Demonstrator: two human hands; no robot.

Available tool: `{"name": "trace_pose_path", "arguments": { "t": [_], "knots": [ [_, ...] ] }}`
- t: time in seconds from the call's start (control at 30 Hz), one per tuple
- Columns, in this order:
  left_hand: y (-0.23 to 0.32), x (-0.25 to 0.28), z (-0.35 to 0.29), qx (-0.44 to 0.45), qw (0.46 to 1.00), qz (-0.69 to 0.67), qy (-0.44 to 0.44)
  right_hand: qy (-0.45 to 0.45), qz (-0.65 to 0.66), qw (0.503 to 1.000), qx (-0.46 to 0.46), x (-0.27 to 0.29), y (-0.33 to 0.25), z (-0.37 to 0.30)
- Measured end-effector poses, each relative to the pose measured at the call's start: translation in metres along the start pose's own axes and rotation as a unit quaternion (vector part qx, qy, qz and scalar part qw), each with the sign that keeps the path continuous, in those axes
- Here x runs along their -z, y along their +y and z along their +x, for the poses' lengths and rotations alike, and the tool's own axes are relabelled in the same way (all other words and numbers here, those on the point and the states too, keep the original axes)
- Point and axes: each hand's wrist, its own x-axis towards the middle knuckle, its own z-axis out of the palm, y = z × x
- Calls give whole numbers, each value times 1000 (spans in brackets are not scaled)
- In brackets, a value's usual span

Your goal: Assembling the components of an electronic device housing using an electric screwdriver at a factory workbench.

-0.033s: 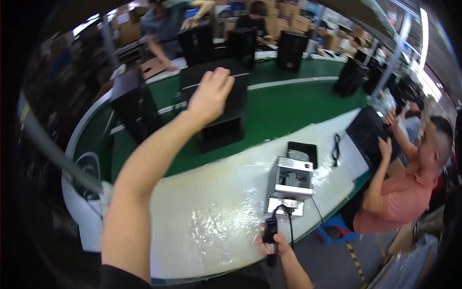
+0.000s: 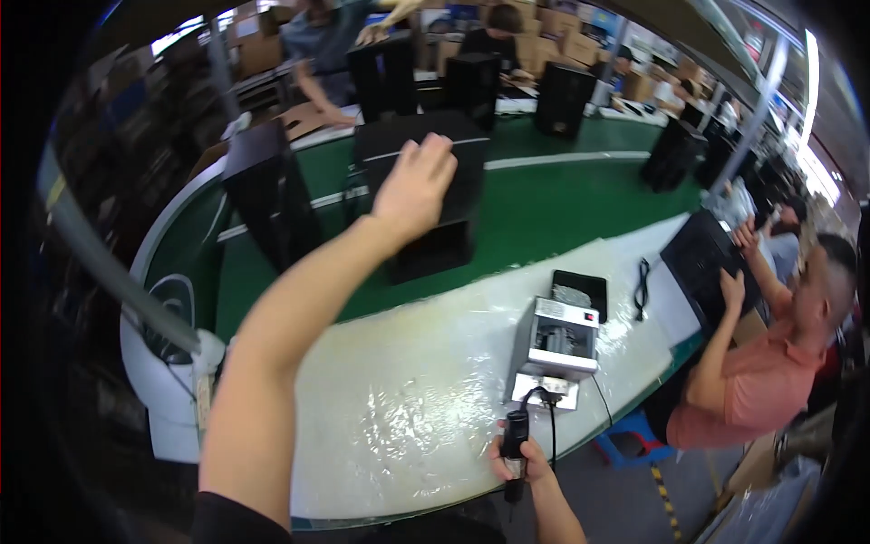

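Observation:
My left hand (image 2: 417, 188) reaches far forward, its fingers stretched out over the top of a black box-shaped cabinet (image 2: 462, 159). A dark rectangular opening shows in the cabinet's near face. Whether the palm presses on it is hard to see. Close to the near edge of the table, my right hand (image 2: 535, 462) is wrapped round a black electric screwdriver (image 2: 516, 433), held upright with its bit pointing down. A cord runs from its upper end. Just beyond it stands a small grey screw feeder (image 2: 564, 337) with a red switch.
The cabinet stands on a green conveyor (image 2: 544, 195), with another black cabinet (image 2: 267, 190) to its left and several farther off. A dark tray (image 2: 594, 290) and a coiled black cable (image 2: 642, 290) lie on the white worktable (image 2: 390, 399). On the right, a co-worker (image 2: 761, 381) handles a black panel.
The whole scene sits slightly farther right in the picture. Both hands keep the same places, the left at the cabinet and the right round the electric screwdriver.

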Motion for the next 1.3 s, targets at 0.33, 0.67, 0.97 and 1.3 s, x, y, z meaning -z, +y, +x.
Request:
{"name": "trace_pose_path", "arguments": {
  "t": [0.33, 0.67, 0.97, 1.3],
  "knots": [
    [137, 54, -279, 468, 805, -357, -81, -9, -33, 999, -14, 6, 13, 11],
    [151, 76, -331, 569, 707, -421, 2, 240, -432, 854, -161, -50, 9, 66],
    [132, 70, -349, 624, 496, -594, 112, 169, -790, 589, 13, -73, -2, 203],
    [113, 70, -347, 664, 475, -556, 158, 177, -704, 647, 233, -110, 120, 261]
  ]
}}
